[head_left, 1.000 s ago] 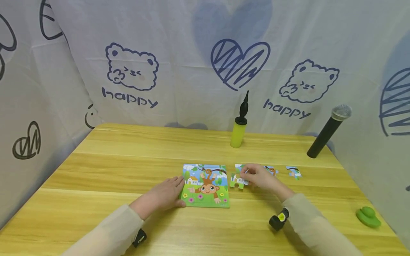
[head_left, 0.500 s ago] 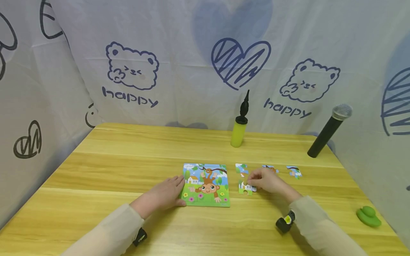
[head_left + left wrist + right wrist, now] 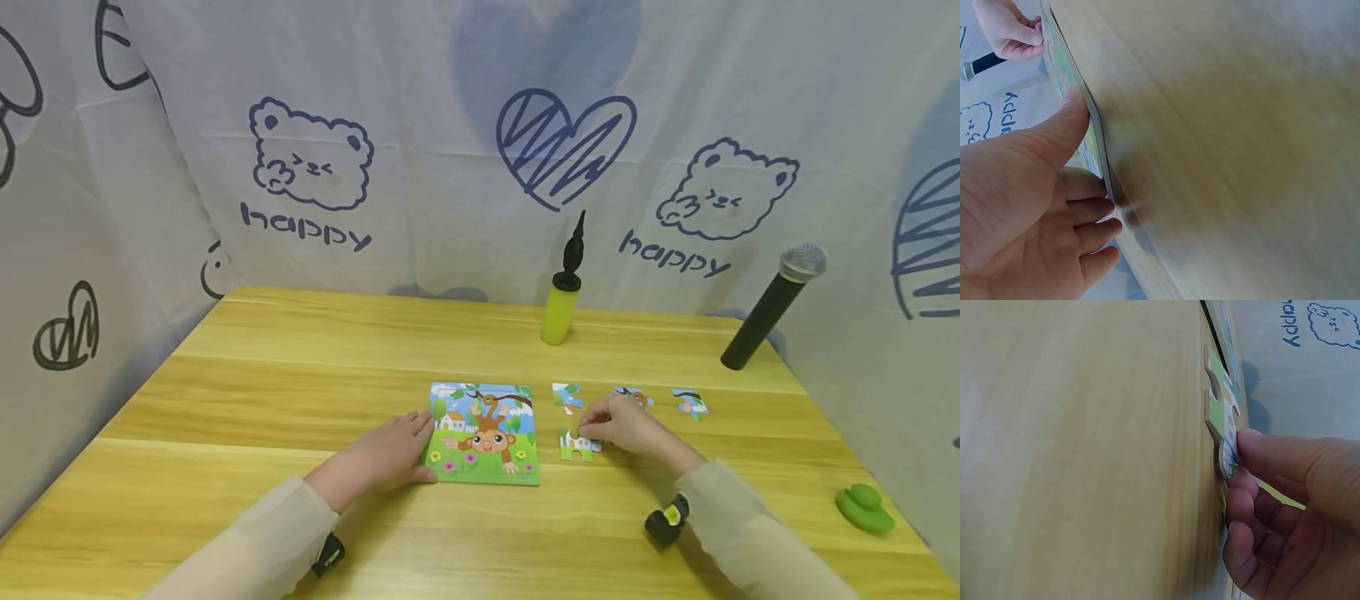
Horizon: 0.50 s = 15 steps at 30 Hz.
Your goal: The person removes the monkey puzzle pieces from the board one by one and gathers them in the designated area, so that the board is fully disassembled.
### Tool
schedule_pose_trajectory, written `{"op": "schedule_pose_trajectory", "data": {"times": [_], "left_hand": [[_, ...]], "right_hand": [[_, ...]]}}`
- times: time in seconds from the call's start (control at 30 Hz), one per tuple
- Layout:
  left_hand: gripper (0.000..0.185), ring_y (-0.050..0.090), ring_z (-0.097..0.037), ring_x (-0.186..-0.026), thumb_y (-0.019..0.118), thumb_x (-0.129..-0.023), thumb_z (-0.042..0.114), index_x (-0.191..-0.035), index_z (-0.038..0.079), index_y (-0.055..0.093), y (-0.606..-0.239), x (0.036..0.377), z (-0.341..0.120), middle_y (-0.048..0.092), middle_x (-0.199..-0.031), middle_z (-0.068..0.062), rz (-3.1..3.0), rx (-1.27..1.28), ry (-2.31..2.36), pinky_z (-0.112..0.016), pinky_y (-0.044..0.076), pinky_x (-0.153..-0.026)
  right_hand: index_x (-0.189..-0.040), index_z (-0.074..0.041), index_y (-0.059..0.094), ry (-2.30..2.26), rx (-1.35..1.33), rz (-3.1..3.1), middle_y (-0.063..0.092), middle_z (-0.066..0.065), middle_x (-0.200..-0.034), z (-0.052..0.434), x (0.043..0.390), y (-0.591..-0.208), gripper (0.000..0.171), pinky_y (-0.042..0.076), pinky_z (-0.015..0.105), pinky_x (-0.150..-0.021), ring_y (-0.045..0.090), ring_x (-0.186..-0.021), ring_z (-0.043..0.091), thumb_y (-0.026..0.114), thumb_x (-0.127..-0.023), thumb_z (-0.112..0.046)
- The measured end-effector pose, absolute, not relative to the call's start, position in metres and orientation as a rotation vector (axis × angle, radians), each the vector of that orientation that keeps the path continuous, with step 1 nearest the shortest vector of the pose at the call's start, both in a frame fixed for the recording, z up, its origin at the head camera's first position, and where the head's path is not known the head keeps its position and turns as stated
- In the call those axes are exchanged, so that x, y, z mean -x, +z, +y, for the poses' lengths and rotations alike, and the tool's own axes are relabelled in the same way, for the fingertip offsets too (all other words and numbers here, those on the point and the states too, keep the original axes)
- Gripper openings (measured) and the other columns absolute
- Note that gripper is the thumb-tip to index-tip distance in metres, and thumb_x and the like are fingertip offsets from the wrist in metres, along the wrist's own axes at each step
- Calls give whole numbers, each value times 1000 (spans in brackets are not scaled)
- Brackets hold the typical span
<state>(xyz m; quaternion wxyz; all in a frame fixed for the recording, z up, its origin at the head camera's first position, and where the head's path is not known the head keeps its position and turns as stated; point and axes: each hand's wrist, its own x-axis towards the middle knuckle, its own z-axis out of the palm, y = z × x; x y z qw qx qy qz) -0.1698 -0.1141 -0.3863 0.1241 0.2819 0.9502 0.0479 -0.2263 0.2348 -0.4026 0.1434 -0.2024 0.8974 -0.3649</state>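
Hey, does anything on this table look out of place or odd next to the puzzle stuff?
Yes: a microphone leans tilted against the cloth backdrop at the far right instead of lying flat. Nothing looks spilled or damaged.

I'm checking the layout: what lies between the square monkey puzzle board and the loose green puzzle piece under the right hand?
Only bare wooden table; the head view shows a narrow gap between the monkey puzzle board and the green puzzle piece the right hand pinches.
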Motion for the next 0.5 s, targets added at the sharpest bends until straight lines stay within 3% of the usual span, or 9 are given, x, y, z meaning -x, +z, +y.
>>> {"op": "schedule_pose_trajectory", "data": {"times": [0.5], "left_hand": [[75, 26, -36, -132, 59, -88, 40, -136, -11, 32, -383, 167, -113, 26, -144, -24, 2759, -803, 154, -43, 20, -109]], "right_hand": [[-87, -8, 66, -1067, 495, 2599, 59, 2, -77, 222, 227, -396, 10, 43, 29, -57, 51, -68, 18, 63, -89, -17]]}}
